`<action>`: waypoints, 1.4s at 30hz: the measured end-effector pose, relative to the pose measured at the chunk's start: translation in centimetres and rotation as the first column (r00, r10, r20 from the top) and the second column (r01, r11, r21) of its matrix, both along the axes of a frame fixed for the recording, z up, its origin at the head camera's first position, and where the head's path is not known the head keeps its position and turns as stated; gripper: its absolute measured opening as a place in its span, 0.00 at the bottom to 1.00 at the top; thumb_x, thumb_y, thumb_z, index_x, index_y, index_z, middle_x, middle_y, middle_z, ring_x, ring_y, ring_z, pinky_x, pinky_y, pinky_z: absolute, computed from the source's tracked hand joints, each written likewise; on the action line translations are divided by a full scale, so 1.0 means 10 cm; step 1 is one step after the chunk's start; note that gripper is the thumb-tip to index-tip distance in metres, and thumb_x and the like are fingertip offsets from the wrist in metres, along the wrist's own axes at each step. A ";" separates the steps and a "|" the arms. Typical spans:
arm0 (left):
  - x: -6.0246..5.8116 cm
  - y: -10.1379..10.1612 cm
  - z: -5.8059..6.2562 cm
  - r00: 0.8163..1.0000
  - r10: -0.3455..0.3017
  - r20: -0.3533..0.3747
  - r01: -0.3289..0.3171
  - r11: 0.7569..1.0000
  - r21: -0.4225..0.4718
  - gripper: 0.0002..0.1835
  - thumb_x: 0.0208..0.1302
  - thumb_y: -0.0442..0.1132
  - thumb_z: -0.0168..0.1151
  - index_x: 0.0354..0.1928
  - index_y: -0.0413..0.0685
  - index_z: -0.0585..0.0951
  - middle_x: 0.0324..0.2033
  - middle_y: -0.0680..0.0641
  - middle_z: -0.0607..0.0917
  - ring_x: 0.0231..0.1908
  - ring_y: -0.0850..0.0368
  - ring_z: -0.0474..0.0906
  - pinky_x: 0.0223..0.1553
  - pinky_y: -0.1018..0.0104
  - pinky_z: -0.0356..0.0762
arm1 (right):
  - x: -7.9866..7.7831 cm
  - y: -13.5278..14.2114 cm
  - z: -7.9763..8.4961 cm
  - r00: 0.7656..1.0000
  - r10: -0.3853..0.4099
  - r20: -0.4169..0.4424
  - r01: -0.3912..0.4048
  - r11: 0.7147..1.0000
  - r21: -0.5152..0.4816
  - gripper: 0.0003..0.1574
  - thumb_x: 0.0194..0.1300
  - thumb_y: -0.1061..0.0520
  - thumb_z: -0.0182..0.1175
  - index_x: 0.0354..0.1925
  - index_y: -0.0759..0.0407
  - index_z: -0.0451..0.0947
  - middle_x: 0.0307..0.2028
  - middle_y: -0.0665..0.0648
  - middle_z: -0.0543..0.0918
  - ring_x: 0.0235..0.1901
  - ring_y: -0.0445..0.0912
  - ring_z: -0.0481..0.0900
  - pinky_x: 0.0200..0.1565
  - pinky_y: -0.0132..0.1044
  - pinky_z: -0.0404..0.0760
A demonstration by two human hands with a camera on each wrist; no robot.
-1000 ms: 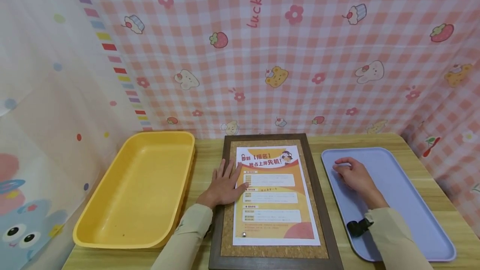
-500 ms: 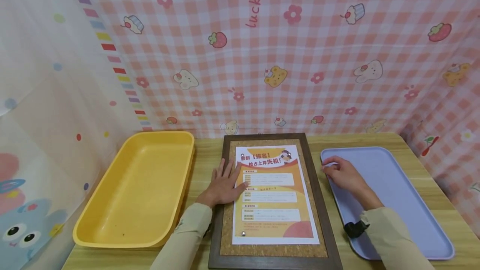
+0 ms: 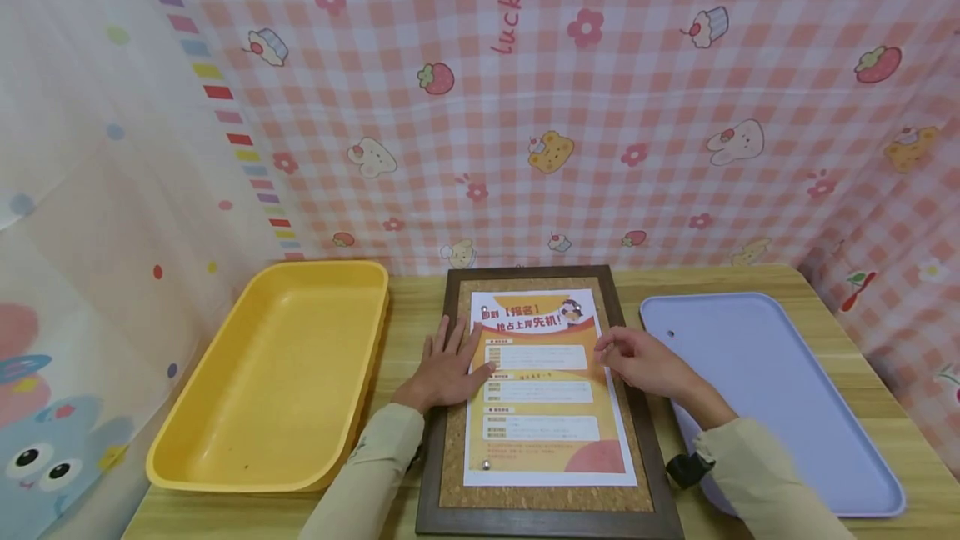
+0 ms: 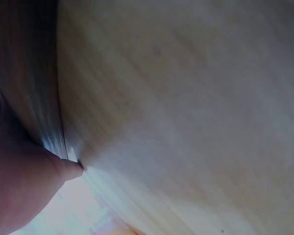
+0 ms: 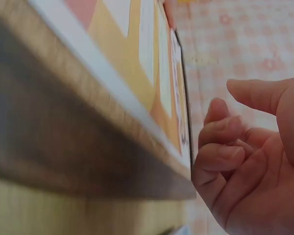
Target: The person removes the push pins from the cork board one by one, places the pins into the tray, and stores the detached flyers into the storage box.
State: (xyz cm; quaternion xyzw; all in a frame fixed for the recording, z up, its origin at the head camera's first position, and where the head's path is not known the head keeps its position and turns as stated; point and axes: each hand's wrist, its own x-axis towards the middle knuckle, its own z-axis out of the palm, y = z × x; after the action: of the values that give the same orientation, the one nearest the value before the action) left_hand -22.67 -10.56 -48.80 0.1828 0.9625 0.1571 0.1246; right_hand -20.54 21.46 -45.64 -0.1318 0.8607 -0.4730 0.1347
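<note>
A cork board [image 3: 551,500] in a dark wooden frame lies on the table, bearing an orange-and-white printed sheet [image 3: 551,432]. Silver push pins show at the sheet's top left [image 3: 484,309], top right [image 3: 577,307] and bottom left [image 3: 486,465]. My left hand [image 3: 442,373] rests with fingers spread on the board's left side and the sheet's edge. Over the sheet's right edge is my right hand [image 3: 648,365]; its fingers [image 5: 220,152] curl loosely, the thumb stands apart, and nothing shows between them. One small dark object, perhaps a pin [image 3: 671,333], lies in the lavender tray [image 3: 795,407].
A yellow basin [image 3: 270,373] stands left of the board. The lavender tray lies to its right. Behind the wooden table [image 3: 697,280] hangs a pink checked curtain [image 3: 480,148]. A black wrist camera [image 3: 686,469] sits on the right forearm.
My right hand has moved left from the lavender tray to the sheet's right edge, exposing the small dark object in the tray. My left hand stays on the board.
</note>
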 end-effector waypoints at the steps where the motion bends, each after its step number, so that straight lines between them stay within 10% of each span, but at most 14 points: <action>1: -0.01 0.00 -0.01 1.000 -0.002 0.001 0.002 1.000 -0.001 0.38 0.70 0.61 0.37 0.74 0.53 0.44 0.73 0.43 0.37 0.70 0.41 0.24 0.66 0.38 0.32 | 0.01 -0.03 0.01 1.000 0.023 -0.002 -0.023 1.000 0.001 0.09 0.67 0.57 0.56 0.40 0.63 0.75 0.20 0.61 0.74 0.14 0.42 0.66 0.18 0.34 0.67; 12: -0.05 -0.03 -0.12 1.000 0.013 0.017 -0.013 1.000 -0.021 0.40 0.67 0.67 0.34 0.73 0.60 0.39 0.73 0.48 0.33 0.70 0.47 0.19 0.66 0.40 0.29 | 0.11 -0.43 0.12 0.971 0.240 0.017 -0.241 0.970 0.037 0.07 0.68 0.54 0.55 0.39 0.56 0.75 0.25 0.61 0.79 0.20 0.45 0.71 0.20 0.33 0.69; 42: 0.01 0.01 0.00 0.999 0.013 -0.036 -0.015 0.999 -0.034 0.39 0.68 0.64 0.37 0.74 0.53 0.45 0.73 0.43 0.40 0.71 0.42 0.27 0.66 0.38 0.35 | 0.33 -1.11 0.03 0.903 0.416 0.111 -0.412 0.910 -0.058 0.06 0.66 0.55 0.57 0.41 0.54 0.77 0.20 0.60 0.78 0.16 0.38 0.67 0.21 0.29 0.68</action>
State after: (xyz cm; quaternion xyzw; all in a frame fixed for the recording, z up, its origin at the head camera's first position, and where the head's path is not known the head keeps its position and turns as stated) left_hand -22.58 -10.46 -48.76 0.1767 0.9684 0.1382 0.1093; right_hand -17.24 10.39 -45.31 -0.2845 0.7955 -0.4548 0.2817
